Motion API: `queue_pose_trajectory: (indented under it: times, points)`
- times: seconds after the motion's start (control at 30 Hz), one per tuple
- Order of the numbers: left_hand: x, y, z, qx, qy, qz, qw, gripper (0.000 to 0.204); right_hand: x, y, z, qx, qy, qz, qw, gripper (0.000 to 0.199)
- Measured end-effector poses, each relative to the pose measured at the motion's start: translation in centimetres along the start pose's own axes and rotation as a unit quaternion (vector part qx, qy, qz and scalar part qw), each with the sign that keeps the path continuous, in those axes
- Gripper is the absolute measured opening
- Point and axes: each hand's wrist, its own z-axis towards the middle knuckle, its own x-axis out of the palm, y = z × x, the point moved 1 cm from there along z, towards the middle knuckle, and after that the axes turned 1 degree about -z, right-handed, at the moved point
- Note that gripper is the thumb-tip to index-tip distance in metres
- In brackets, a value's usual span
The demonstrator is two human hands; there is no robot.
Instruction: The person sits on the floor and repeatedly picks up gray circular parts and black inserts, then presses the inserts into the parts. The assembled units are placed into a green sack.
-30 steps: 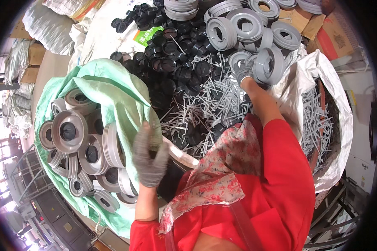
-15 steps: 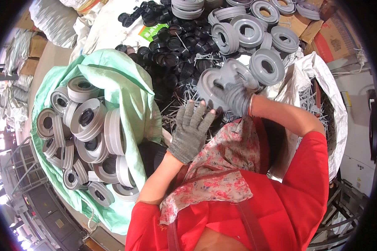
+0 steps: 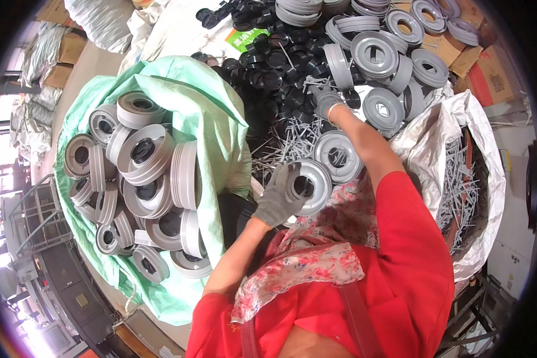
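Note:
My left hand [image 3: 279, 200], in a grey knit glove, is closed on the left rim of a grey ribbed plastic ring [image 3: 321, 186] in front of my apron. A second grey ring [image 3: 338, 140] lies against its far right side, with thin sticks showing through its hole. My right hand [image 3: 324, 102], gloved as well, reaches forward to the edge of the pile of black plastic caps [image 3: 268, 62]. Its fingers are bent at some small grey pieces, and what they grip is hidden. Loose grey plastic sticks [image 3: 292, 140] lie between my hands and the caps.
On the left stands a green woven sack [image 3: 212, 113] full of grey rings. More grey rings [image 3: 375, 55] are heaped at the far right, beside cardboard [image 3: 489, 74]. A white sack [image 3: 486, 143] holding grey sticks stands on the right.
Two grey rings have come nearer to my apron from the heap. My left hand has closed on one of them. My right hand has let go of the rings and moved forward to the caps.

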Motion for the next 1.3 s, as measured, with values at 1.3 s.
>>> queue_pose_trajectory:
  times: [1.3]
  points:
    - [-7.4, -8.2, -9.6, -0.095, -0.056, -0.658, 0.745, 0.041, -12.1, 13.7, -30.7, -0.258, 0.041, 0.197, 0.945, 0.054]
